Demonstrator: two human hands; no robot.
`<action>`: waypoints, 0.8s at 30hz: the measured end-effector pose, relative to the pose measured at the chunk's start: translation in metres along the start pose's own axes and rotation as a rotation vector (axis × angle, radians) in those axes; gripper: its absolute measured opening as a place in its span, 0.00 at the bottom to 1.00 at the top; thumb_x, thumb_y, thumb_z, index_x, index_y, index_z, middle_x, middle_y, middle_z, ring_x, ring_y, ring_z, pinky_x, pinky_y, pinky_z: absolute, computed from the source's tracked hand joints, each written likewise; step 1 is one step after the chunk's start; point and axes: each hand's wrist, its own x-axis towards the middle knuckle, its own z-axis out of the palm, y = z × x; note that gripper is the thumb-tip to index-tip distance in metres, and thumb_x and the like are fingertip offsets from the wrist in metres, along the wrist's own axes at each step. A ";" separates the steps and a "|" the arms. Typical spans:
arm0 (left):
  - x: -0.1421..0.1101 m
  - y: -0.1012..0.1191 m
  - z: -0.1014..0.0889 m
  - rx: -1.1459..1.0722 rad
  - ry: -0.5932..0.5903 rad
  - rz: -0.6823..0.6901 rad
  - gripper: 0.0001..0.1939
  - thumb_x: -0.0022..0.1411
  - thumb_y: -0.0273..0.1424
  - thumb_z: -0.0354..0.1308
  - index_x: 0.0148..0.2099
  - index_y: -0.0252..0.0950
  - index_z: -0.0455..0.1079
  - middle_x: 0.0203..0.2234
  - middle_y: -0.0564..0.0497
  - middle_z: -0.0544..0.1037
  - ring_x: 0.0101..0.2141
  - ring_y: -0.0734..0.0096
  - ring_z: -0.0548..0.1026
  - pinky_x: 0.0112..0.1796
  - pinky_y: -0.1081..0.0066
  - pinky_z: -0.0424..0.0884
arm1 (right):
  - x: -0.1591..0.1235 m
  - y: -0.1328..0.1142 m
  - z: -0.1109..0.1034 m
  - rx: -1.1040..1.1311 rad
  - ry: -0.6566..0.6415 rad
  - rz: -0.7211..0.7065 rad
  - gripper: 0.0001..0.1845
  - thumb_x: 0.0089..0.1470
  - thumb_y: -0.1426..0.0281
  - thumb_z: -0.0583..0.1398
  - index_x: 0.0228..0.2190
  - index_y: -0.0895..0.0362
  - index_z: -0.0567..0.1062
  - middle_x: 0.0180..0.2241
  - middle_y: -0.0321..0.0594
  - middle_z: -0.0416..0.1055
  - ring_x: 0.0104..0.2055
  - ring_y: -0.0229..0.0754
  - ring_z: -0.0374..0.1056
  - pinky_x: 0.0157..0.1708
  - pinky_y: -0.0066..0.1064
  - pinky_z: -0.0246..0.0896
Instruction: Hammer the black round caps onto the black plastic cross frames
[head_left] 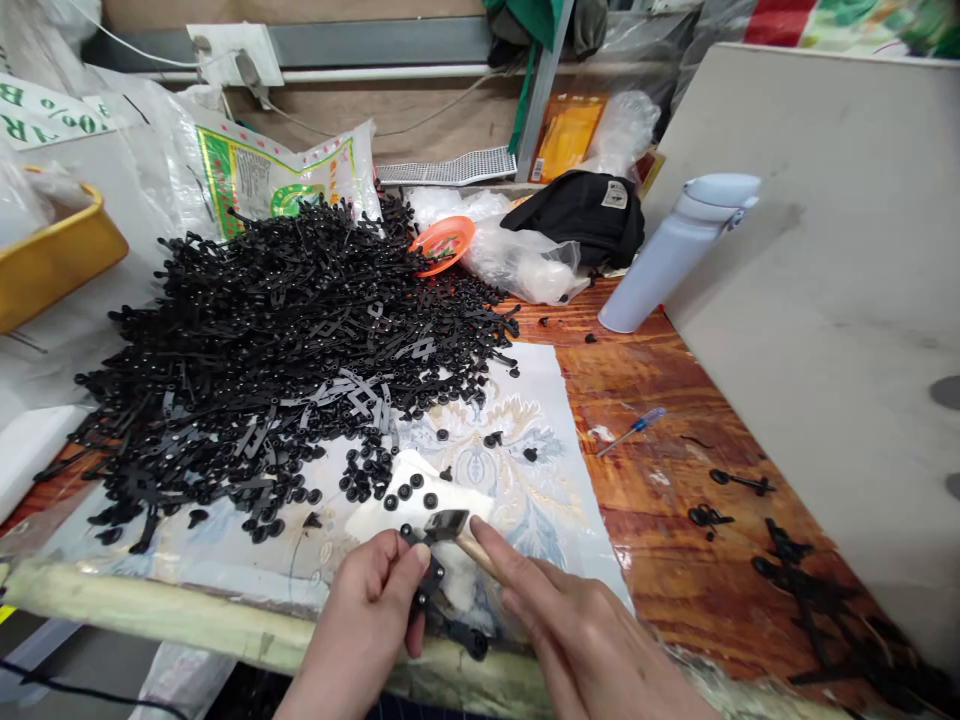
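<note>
My left hand (371,600) pinches a black plastic strip part (429,585) near the table's front edge, thumb and fingers closed on it. My right hand (577,635) grips a small hammer (450,526) by its wooden handle, its dark head just above the part. Both hover over a white pad (405,500) carrying a few black round caps (409,492). A large heap of black strips and caps (277,340) fills the table behind them.
A patterned white cloth (510,450) covers the wooden table (675,480). A white bottle (667,255), blue screwdriver (634,428), orange dish (444,242), black cap (585,215), yellow bin (52,255) and grey board (840,300) at right surround the work area. Loose black parts (787,560) lie right.
</note>
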 end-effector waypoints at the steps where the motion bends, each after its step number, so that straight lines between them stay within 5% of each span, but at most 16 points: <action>1: 0.000 0.000 0.000 0.013 -0.008 0.004 0.19 0.53 0.45 0.59 0.21 0.39 0.60 0.10 0.61 0.60 0.13 0.79 0.54 0.16 0.77 0.51 | 0.001 0.000 0.000 0.006 -0.019 -0.004 0.33 0.58 0.77 0.50 0.63 0.49 0.54 0.46 0.47 0.75 0.37 0.51 0.76 0.34 0.41 0.75; 6: 0.001 -0.001 -0.001 0.044 -0.015 0.018 0.20 0.55 0.45 0.57 0.20 0.40 0.58 0.09 0.61 0.59 0.12 0.79 0.53 0.15 0.77 0.49 | 0.003 -0.003 -0.006 0.078 0.115 0.077 0.33 0.59 0.73 0.54 0.62 0.41 0.55 0.53 0.41 0.70 0.47 0.53 0.72 0.40 0.41 0.73; 11: 0.003 -0.003 -0.002 0.071 -0.012 0.004 0.21 0.55 0.46 0.57 0.20 0.39 0.57 0.08 0.61 0.59 0.12 0.79 0.54 0.16 0.77 0.48 | 0.007 0.002 0.000 0.098 -0.021 0.066 0.32 0.58 0.76 0.51 0.62 0.47 0.57 0.47 0.46 0.75 0.38 0.52 0.76 0.36 0.42 0.74; 17: 0.004 -0.005 -0.003 0.083 -0.032 0.004 0.20 0.57 0.45 0.55 0.21 0.40 0.56 0.10 0.61 0.59 0.12 0.79 0.54 0.16 0.77 0.49 | 0.002 0.004 0.008 0.139 0.087 0.104 0.31 0.59 0.72 0.54 0.62 0.44 0.58 0.47 0.45 0.74 0.41 0.52 0.74 0.36 0.40 0.73; 24: 0.004 0.003 -0.006 0.097 -0.070 0.040 0.20 0.57 0.44 0.56 0.21 0.39 0.55 0.11 0.62 0.57 0.13 0.79 0.55 0.16 0.77 0.50 | 0.010 0.008 0.003 0.180 -0.011 0.214 0.24 0.62 0.68 0.51 0.59 0.49 0.63 0.43 0.46 0.75 0.41 0.50 0.73 0.39 0.39 0.69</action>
